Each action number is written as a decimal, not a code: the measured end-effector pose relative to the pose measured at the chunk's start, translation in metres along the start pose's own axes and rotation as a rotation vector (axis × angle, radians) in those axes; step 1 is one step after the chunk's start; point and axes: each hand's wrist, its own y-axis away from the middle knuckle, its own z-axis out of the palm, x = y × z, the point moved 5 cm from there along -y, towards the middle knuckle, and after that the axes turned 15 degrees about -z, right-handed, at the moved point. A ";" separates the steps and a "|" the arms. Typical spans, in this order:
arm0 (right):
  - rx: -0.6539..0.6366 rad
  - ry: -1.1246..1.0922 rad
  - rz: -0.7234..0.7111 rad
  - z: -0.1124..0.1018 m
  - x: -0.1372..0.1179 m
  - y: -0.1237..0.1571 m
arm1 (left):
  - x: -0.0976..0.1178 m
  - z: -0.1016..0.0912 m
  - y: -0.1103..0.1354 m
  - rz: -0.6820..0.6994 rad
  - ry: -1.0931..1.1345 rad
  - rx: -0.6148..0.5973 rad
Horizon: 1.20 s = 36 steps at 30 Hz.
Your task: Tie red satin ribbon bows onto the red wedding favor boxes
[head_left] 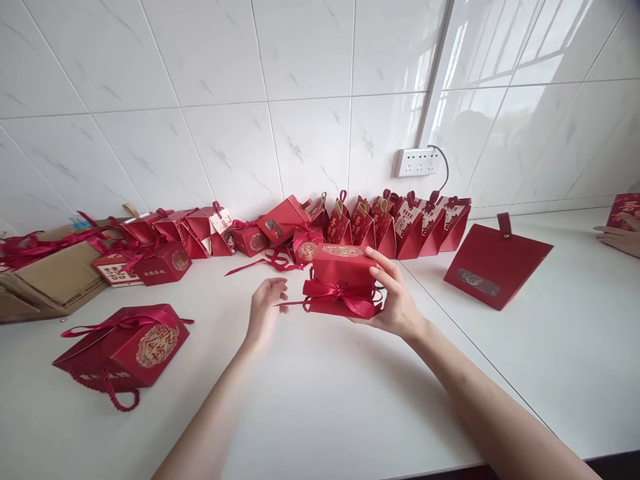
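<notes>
My right hand (pixel 395 297) grips a red gift box (pixel 341 277) with a gold emblem on top and a red ribbon bow tied round its front, held just above the white table. My left hand (pixel 266 308) hovers just left of the box with fingers loosely curled, near the loose ribbon end, holding nothing I can see.
A row of red gift boxes and bags (pixel 380 227) lines the tiled wall. A larger red box (pixel 130 347) with a cord handle lies front left, a flat red bag (pixel 493 267) at right. Cardboard (pixel 55 277) sits far left. Another person's hand (pixel 623 237) shows at the right edge.
</notes>
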 end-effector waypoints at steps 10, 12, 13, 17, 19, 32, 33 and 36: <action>-0.069 -0.025 0.024 0.003 -0.007 -0.005 | 0.032 0.021 0.075 0.742 -0.072 0.101; -0.078 0.005 0.048 0.002 -0.008 -0.006 | 0.034 0.023 0.086 0.901 -0.091 0.166; -0.074 0.016 0.056 0.002 -0.008 -0.007 | 0.035 0.024 0.092 1.001 -0.101 0.172; -0.050 0.031 0.076 0.003 -0.010 -0.007 | 0.036 0.032 0.114 1.355 -0.257 0.124; -0.027 0.027 0.071 0.004 -0.012 -0.007 | 0.035 0.035 0.119 1.425 -0.322 0.101; 0.099 -0.044 0.123 0.008 -0.020 -0.001 | 0.035 0.037 0.131 1.505 -0.468 0.130; 0.111 -0.061 0.150 0.009 -0.020 0.000 | 0.035 0.036 0.132 1.504 -0.469 0.135; 0.144 -0.143 0.232 0.012 -0.023 0.002 | 0.037 0.035 0.134 1.509 -0.458 0.145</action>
